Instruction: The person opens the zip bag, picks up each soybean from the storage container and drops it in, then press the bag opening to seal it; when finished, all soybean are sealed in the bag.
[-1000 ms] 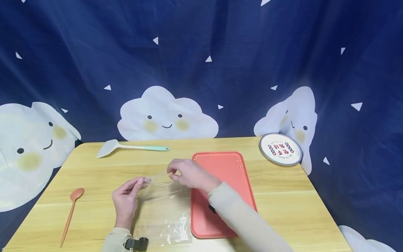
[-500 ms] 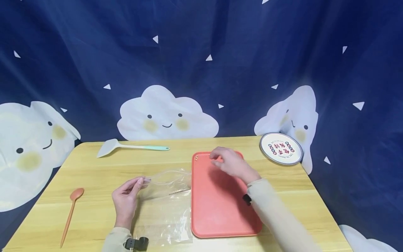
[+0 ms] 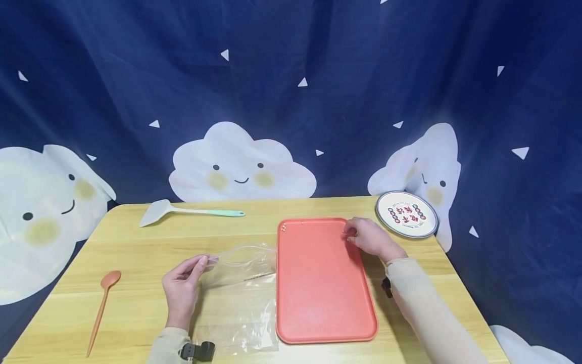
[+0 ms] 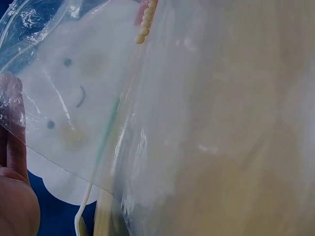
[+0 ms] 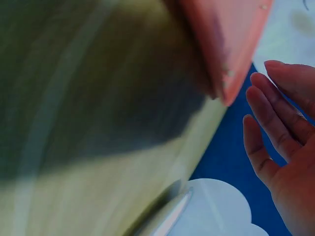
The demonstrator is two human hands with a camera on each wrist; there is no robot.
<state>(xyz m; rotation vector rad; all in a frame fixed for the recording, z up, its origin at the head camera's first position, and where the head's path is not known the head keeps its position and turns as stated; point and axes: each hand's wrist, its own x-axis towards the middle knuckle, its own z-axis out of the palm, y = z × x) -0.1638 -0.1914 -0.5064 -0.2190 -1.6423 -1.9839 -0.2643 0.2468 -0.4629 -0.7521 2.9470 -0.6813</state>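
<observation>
A clear zip bag (image 3: 236,298) lies on the table, its top edge lifted and its mouth a little parted. My left hand (image 3: 184,283) pinches the bag's left top corner between thumb and fingers. In the left wrist view, a row of small pale yellow beads (image 4: 145,23) shows beside the plastic. My right hand (image 3: 369,236) is over the far right corner of a red tray (image 3: 324,288). Its fingers (image 5: 266,108) are loosely extended and apart, holding nothing visible. A few tiny pale beads (image 3: 284,227) sit in the tray's far left corner; others (image 5: 227,71) lie near the right hand.
A white spatula (image 3: 182,211) with a mint handle lies at the back left. An orange spoon (image 3: 105,298) rests on the left side of the table. At the back right stands a round printed plate (image 3: 406,214). A dark blue curtain (image 3: 273,101) hangs behind the table.
My right hand has left the bag's mouth and moved right across the tray to its far right corner. The left hand stays in place, still pinching the bag.
</observation>
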